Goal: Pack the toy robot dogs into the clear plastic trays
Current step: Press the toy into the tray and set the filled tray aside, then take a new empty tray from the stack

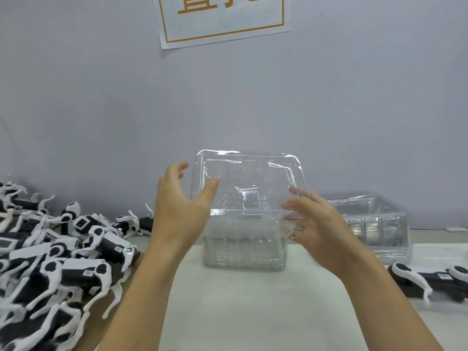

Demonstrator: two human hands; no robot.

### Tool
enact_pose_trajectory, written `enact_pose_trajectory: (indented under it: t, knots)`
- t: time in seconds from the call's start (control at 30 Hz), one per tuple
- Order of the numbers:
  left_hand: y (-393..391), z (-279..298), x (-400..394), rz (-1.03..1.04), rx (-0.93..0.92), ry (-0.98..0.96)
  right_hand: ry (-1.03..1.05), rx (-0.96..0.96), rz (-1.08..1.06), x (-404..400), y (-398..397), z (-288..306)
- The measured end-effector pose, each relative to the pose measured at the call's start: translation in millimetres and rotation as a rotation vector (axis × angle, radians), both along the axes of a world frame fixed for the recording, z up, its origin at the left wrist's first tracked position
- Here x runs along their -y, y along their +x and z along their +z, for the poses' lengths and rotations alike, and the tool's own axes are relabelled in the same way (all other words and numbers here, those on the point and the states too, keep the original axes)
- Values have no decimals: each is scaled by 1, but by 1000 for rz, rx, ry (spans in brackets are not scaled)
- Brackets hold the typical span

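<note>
A clear plastic tray stands tilted up on edge above a stack of clear trays at the table's middle. My left hand curls round the tray's left edge, thumb on the front face and fingers beside and behind it. My right hand holds the lower right corner, its fingertips showing through the plastic. A heap of black-and-white toy robot dogs lies on the left. On the right, one more toy dog lies on its side.
A second pile of clear trays stands at the back right against the wall. A white mat covers the table in front of me. A paper sign hangs on the grey wall.
</note>
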State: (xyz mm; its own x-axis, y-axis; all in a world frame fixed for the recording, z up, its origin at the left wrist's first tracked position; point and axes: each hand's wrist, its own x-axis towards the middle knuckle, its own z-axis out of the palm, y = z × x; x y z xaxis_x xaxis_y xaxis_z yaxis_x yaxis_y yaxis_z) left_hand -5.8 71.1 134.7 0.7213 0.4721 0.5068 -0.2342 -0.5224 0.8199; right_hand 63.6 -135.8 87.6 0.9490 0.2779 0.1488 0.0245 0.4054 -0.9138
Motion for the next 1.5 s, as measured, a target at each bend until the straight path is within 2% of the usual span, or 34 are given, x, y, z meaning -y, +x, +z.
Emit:
enact_pose_trajectory:
  t: [0.07,0.1,0.2,0.27,0.33,0.4,0.47,0.53,0.6,0.63,0.73,0.8,1.03,1.2,1.3,1.37,1.43,1.5]
  knots:
    - [4,-2,-7,-185,-176,-374,-19,-9,93,1,-4,2]
    - [6,-5,-11,-272,-232,-484,-82,-14,137,3,-6,4]
    - [7,-13,-25,-388,-375,-538,-448,4,71,7,-14,13]
    - [6,-17,-36,-411,-505,-457,-526,-38,-40,11,-17,21]
    - [-1,-19,-45,-411,-649,-283,-570,-80,-42,20,-21,27]
    - [-7,-17,-58,-328,-711,-119,-663,-121,6,31,-26,31]
    - [-8,-20,-76,-102,-692,124,-775,-149,64,39,-34,35]
    - [-6,-29,-101,250,-643,345,-896,-196,118,40,-39,37]
    - [-6,-39,-124,480,-683,390,-1035,-251,171,34,-41,36]
    - [-5,-42,-132,525,-770,387,-1108,-270,180,30,-40,34]
    - [0,-56,-135,518,-1080,455,-1289,-303,129,18,-34,26]
    - [7,-69,-129,502,-1123,505,-1360,-322,125,15,-31,18]
    - [10,-73,-116,555,-894,441,-1407,-272,170,20,-26,15]
    - [-7,-40,-108,636,-502,336,-1535,-152,78,24,-28,28]
    - [-22,-16,-103,599,-287,301,-1634,82,-79,22,-32,39]
    - [-29,2,-95,543,-176,313,-1487,268,-197,13,-30,42]
    - [-32,19,-77,442,-69,337,-1201,373,-253,-4,-28,40]
    - [-33,34,-47,281,36,353,-878,268,-130,-27,-30,35]
